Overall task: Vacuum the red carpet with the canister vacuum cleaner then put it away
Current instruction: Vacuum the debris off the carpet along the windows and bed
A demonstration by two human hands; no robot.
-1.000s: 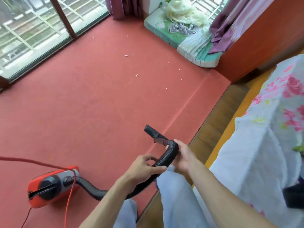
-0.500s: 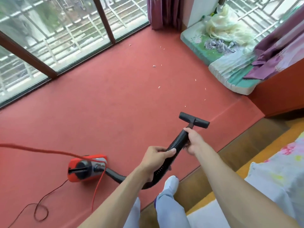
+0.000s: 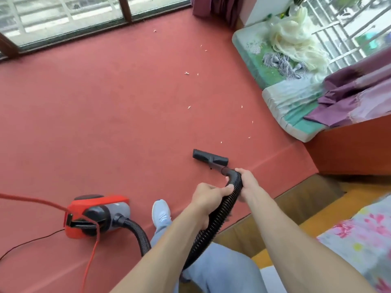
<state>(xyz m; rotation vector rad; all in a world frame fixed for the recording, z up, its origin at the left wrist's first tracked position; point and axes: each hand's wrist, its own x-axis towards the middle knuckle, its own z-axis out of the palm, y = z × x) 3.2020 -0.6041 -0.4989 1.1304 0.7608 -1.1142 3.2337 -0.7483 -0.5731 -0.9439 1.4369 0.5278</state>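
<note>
Both hands clamp the black hose [image 3: 222,210], the right hand [image 3: 246,181] nearer the floor nozzle [image 3: 210,157] at frame centre, the left hand [image 3: 208,196] behind. White scraps [image 3: 189,107] dot the red carpet [image 3: 105,113] beyond, toward upper right; the canister [image 3: 95,216] sits lower left.

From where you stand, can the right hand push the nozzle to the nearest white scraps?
Probably yes: right hand grips the hose behind the nozzle, and bare carpet lies before the scraps.
</note>
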